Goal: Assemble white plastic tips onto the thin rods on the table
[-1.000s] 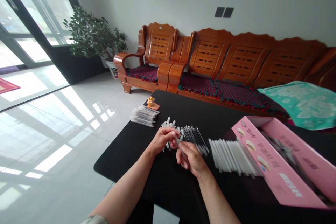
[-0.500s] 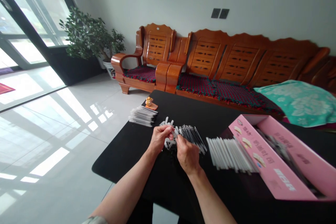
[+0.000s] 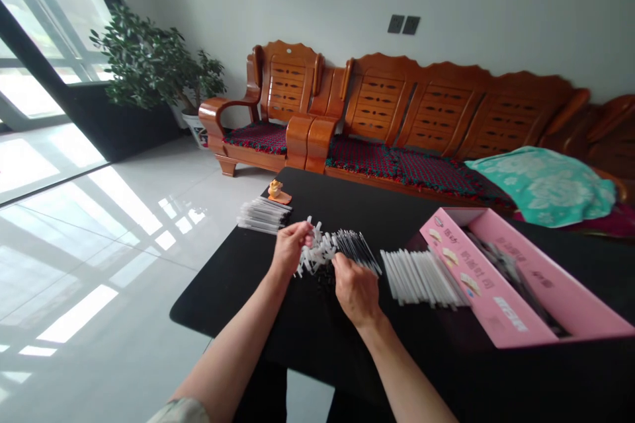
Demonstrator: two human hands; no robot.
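Observation:
A loose pile of small white plastic pieces, which look like pen caps point(image 3: 317, 252), lies on the black table between my hands. My left hand point(image 3: 290, 248) is at the pile's left side, thumb and fingers pinched together; what they hold is too small to name. My right hand point(image 3: 356, 287) is closed at the pile's right edge, its fingertips partly hidden. Small black pieces point(image 3: 326, 276) lie just below the pile. Beyond my right hand is a row of dark pen refills point(image 3: 356, 248). Farther right lie white pen barrels point(image 3: 421, 277) side by side.
At the table's point(image 3: 223, 297) left edge is a stack of white pens point(image 3: 264, 215), with a small orange figurine point(image 3: 276, 190) behind it. A pink box point(image 3: 489, 284) with dark contents stands on the right. A wooden sofa point(image 3: 381, 102) lines the wall behind.
My hands have moved apart: the left went slightly left and up, and more of the white pile shows between them. The whole view has shifted slightly.

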